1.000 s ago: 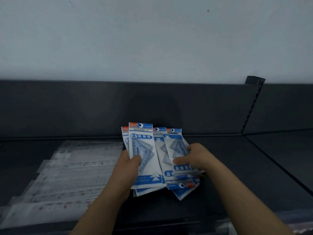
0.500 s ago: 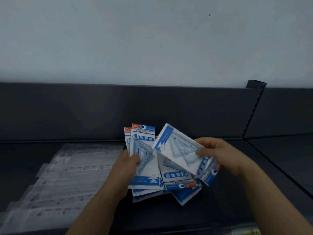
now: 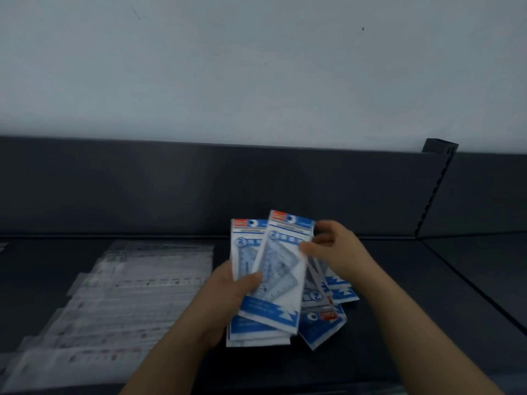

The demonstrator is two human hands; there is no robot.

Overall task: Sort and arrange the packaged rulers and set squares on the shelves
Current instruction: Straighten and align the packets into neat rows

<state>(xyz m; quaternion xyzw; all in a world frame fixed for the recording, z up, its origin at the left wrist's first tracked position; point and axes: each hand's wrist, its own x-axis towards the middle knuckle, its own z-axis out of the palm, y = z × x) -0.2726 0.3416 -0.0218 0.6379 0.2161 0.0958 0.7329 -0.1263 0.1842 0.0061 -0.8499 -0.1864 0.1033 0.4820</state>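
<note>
My left hand (image 3: 228, 295) grips a small stack of blue-and-white set square packs (image 3: 245, 249), thumb on its front. My right hand (image 3: 336, 252) pinches the top pack (image 3: 281, 269) by its right edge and lays it on the front of that stack, label end up. Under and right of my hands, more set square packs (image 3: 322, 320) lie loose on the dark shelf (image 3: 427, 309), some turned upside down. Clear packaged rulers (image 3: 128, 295) lie side by side in a long row on the left of the shelf.
The shelf has a dark back panel (image 3: 142, 189) below a pale wall. A slotted upright (image 3: 436, 189) at the right divides it from the neighbouring shelf bay (image 3: 484, 266). The shelf's front edge runs along the bottom of the view.
My right hand has lifted one pack off the loose pile, turned it upright and brought it left onto the stack in my left hand. The left hand stayed in place.
</note>
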